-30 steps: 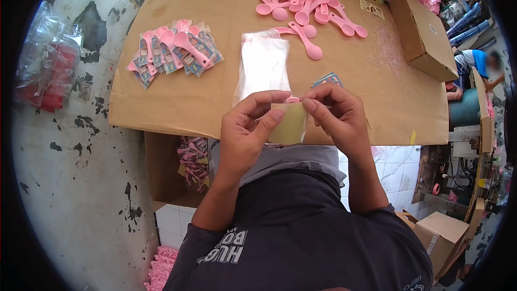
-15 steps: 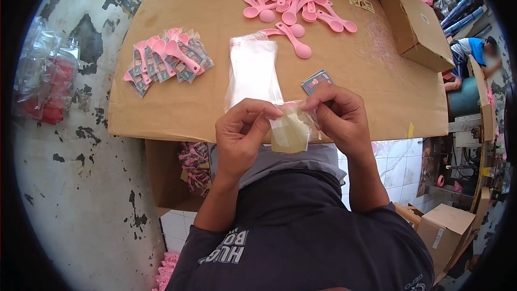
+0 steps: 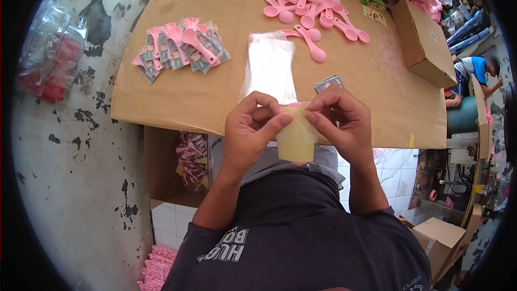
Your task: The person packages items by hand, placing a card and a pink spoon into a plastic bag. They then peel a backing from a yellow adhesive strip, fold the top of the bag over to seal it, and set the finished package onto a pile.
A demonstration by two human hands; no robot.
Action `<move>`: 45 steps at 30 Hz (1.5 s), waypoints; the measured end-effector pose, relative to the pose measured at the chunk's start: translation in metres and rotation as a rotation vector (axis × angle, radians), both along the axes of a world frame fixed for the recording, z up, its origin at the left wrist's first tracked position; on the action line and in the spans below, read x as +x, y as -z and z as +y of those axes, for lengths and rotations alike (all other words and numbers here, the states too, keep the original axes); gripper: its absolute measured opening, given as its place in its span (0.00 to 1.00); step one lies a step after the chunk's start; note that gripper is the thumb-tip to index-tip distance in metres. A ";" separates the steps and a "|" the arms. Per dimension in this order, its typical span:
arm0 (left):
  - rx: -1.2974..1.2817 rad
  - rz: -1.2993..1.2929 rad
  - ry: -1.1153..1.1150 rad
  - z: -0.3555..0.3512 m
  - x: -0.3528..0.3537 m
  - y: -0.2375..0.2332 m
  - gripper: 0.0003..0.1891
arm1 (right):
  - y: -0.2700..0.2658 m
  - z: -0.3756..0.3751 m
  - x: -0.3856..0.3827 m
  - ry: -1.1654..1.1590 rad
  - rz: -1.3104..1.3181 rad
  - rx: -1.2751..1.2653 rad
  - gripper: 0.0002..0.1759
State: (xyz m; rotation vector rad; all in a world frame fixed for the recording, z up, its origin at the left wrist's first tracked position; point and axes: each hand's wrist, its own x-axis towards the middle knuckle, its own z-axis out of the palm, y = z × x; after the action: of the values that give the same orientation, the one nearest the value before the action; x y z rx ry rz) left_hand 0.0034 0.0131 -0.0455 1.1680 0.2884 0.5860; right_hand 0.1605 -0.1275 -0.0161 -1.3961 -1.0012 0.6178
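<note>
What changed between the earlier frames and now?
Since the first frame, the yellowish packet has come lower, its bottom now showing past the table edge. The left hand and right hand both still pinch its top; nothing was visibly released. The bagged spoons, clear bags and loose spoons stayed put.

My elbows are bent, and my bare left forearm [image 3: 222, 196] and right forearm [image 3: 367, 186] reach forward from my body, leaning slightly inward. My left hand [image 3: 250, 129] pinches, its thumb [image 3: 277, 127] extended toward the bent index finger [image 3: 261, 98], the other fingers curled behind. My right hand [image 3: 346, 126] mirrors it, thumb and index finger pinching too. Both sets of fingertips face each other, near but apart, at about equal height.
</note>
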 end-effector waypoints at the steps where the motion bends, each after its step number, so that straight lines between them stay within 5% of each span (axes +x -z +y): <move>1: -0.005 0.035 0.002 -0.001 0.002 -0.002 0.09 | 0.002 0.002 -0.003 0.034 0.061 0.030 0.06; 10: 0.015 0.118 0.211 0.003 0.006 -0.007 0.21 | 0.006 0.006 0.001 0.069 0.186 0.185 0.28; 12: -0.033 0.110 0.157 0.002 0.006 -0.009 0.18 | 0.012 0.004 0.002 0.059 0.178 0.152 0.30; 14: 0.209 0.098 -0.022 0.011 0.005 -0.007 0.17 | 0.019 0.003 0.003 0.045 0.075 -0.035 0.34; 17: 0.309 -0.152 -0.296 0.028 0.006 -0.012 0.16 | 0.019 0.000 0.006 0.163 -0.061 -0.074 0.25; 19: 0.595 -0.232 -0.408 0.057 0.003 -0.019 0.13 | 0.019 -0.005 0.013 0.225 -0.150 -0.089 0.19; 23: 0.917 -0.127 -0.511 0.114 -0.003 -0.021 0.15 | 0.018 -0.014 0.033 0.379 -0.216 -0.026 0.08; 25: 1.292 0.590 -0.583 0.131 -0.010 -0.016 0.20 | 0.011 -0.019 0.038 0.475 -0.245 -0.046 0.06; 29: 1.111 0.548 -0.546 0.129 -0.016 -0.004 0.27 | 0.006 -0.030 0.047 0.567 -0.516 -0.270 0.12; 34: 1.374 0.491 -0.458 0.114 -0.004 0.007 0.26 | 0.017 -0.028 0.042 0.495 -0.656 -0.600 0.28; 38: 1.511 0.716 -0.336 0.128 -0.008 0.018 0.24 | 0.016 -0.022 0.044 0.469 -0.654 -0.623 0.29; 45: 1.383 0.566 -0.234 0.173 -0.016 0.012 0.20 | 0.016 -0.017 0.052 0.476 -0.424 -0.642 0.26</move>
State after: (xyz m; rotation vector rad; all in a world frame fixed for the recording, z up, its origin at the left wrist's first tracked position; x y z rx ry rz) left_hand -0.0122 0.1865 -0.0579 2.6784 0.5289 0.6422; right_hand 0.2123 -0.1443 -0.0316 -2.3180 -0.7655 0.2893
